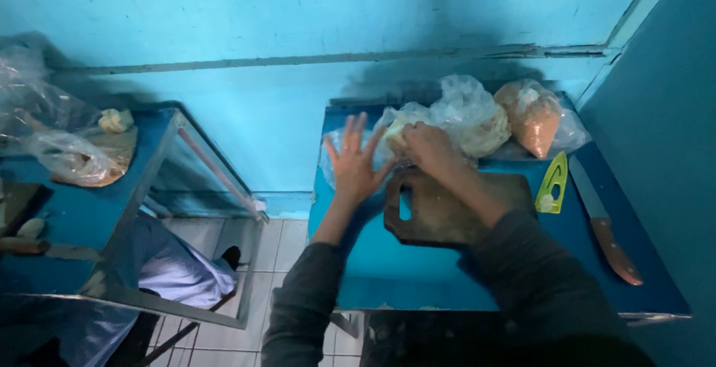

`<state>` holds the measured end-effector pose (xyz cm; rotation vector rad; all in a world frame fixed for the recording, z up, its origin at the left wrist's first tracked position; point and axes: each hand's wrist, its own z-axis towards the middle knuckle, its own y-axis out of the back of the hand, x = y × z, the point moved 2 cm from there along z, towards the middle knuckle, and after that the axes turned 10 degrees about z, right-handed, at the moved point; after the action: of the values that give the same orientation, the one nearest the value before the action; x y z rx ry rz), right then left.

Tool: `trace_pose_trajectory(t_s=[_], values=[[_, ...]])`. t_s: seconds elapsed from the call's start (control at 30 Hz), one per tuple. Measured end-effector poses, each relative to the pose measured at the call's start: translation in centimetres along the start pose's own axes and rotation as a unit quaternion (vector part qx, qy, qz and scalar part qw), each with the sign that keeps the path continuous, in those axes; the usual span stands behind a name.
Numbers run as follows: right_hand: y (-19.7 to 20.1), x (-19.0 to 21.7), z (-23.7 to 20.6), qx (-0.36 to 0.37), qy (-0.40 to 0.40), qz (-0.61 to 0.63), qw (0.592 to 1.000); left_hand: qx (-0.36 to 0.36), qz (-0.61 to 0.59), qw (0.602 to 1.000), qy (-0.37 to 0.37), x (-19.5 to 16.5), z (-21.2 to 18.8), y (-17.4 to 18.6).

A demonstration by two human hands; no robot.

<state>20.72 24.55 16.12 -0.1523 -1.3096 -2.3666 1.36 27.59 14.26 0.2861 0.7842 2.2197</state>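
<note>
Blue paint covers the counter (418, 270) and the wall behind it. On the counter's far edge the left hand (354, 162) lies flat, fingers (361, 130) spread wide, pressing a clear plastic bag (333, 151) down against the surface. The right hand (432, 151) is just beside it — its fingers curled and closed on a pale lump of food (397, 130) wrapped in the same thin plastic, at the top of a dark wooden cutting board (440, 210) with a slot handle. Behind the hands sit a crumpled clear bag of whitish pieces (477, 117) and, to its right, a bag of orange-brown crumbs (533, 117). A yellow-green plastic tool (553, 180) lies right of the board, and a knife with a wooden handle (605, 229) lies further right — well apart from both hands. Across the tiled floor gap stands a second blue counter (74, 218) with more plastic bags.
</note>
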Motion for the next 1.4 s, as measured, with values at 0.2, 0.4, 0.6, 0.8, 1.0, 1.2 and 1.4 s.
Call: trace_pose_trajectory(t_s=[0.2,0.4,0.6,0.8,1.0,1.2,1.4], values=[[0.5,-1.2,1.6,0.065,-0.036,0.017,0.997,0.133,0.130,0.982,0.029,1.2,-0.2,-3.7],[1.2,-1.5,2.6,0.069,-0.008,0.061,0.996,0.026,-0.013,0.999,0.015,-0.2,-1.1,-2.8],[2.2,-2.2,4.1,0.035,-0.152,0.093,0.983,0.054,0.020,0.993,-0.100,-0.8,-1.9,-2.5],[5.2,-2.7,3.9,0.079,-0.334,0.552,0.760,0.051,0.028,0.994,-0.090,0.0,-1.7,-3.3],[12.5,-2.3,-0.5,0.243,-0.216,0.507,0.798,0.032,-0.045,0.996,-0.071,-0.3,-1.1,-1.9],[13.5,-0.8,-4.9,0.328,0.020,0.135,0.935,0.063,-0.081,0.986,-0.129,-2.3,-0.6,-0.4],[9.5,-0.6,-9.4,0.251,0.164,0.197,0.934,0.177,-0.102,0.966,-0.157,-3.4,-3.2,3.1]])
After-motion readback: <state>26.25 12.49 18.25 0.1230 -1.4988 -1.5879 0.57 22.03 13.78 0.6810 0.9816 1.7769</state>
